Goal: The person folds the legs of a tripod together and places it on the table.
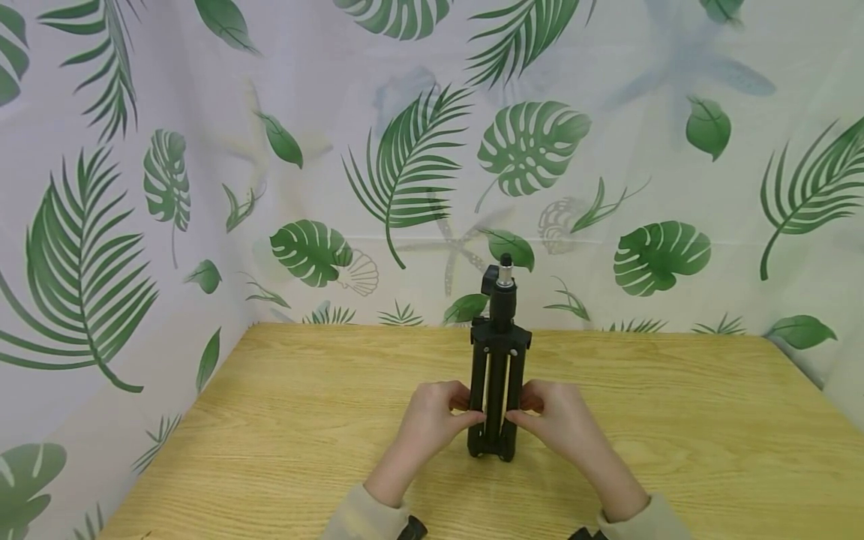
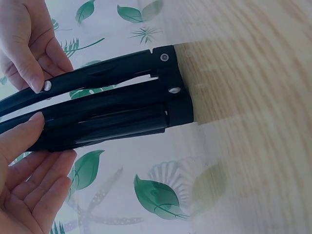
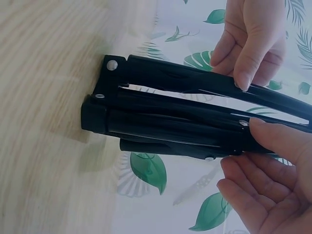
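A black tripod stand (image 1: pixel 498 382), its legs folded together, is upright in front of me with its lower end at the wooden tabletop. At its top are a silver stud (image 1: pixel 505 275) and a black knob (image 1: pixel 490 280). My left hand (image 1: pixel 432 409) pinches the left leg, thumb in front and fingers behind. On the other side my right hand (image 1: pixel 559 416) pinches the right leg the same way. Metal rivets show along the black legs (image 2: pixel 107 114) in the left wrist view. The right wrist view shows the lower joint block (image 3: pixel 95 114) close to the wood.
The wood-grain table (image 1: pixel 304 420) extends to both sides of the tripod. Behind it and at the left hangs a pale cloth (image 1: pixel 304 187) printed with green leaves. Dark bands (image 1: pixel 413 528) are on my wrists by the sleeves.
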Action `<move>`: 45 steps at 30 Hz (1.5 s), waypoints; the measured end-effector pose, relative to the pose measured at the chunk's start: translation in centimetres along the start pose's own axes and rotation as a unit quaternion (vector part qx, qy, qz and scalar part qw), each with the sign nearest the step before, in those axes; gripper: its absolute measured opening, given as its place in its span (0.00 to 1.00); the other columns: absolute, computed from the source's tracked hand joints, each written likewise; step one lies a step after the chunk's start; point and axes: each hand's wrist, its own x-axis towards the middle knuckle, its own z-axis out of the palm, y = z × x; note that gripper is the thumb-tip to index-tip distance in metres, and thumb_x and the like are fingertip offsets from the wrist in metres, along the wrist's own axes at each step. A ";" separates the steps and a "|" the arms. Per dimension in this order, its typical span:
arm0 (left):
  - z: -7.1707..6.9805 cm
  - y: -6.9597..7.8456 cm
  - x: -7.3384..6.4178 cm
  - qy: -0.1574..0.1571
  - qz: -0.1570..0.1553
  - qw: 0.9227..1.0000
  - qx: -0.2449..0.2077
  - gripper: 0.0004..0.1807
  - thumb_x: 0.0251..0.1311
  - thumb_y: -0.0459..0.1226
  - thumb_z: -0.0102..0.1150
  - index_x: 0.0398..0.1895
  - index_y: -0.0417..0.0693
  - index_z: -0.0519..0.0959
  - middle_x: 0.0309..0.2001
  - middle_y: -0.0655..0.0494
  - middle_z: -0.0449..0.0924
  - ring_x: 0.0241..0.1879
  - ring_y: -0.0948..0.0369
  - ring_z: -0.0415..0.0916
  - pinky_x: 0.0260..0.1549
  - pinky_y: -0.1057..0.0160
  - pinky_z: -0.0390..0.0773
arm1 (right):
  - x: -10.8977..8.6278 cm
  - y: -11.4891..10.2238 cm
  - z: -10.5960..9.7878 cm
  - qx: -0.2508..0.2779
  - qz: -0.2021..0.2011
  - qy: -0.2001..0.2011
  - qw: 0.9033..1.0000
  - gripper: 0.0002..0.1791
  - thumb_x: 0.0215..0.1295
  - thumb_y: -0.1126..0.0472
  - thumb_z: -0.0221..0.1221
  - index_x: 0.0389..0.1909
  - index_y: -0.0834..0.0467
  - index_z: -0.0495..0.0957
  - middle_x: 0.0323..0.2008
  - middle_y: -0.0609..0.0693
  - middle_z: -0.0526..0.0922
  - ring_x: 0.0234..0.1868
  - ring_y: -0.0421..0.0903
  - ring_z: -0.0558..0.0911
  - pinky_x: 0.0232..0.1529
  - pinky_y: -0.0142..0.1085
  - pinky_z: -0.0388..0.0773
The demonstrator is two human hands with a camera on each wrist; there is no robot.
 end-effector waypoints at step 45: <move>0.6 -0.4 0.1 0.023 0.026 0.998 -0.051 0.10 0.52 0.29 0.58 0.39 0.35 0.77 0.34 0.48 0.80 0.36 0.58 0.77 0.37 0.61 0.75 | 0.2 2.0 -1.1 0.046 -0.020 0.004 0.999 0.19 0.52 0.68 0.61 0.46 0.70 0.73 0.43 0.63 0.77 0.45 0.58 0.75 0.45 0.46 0.71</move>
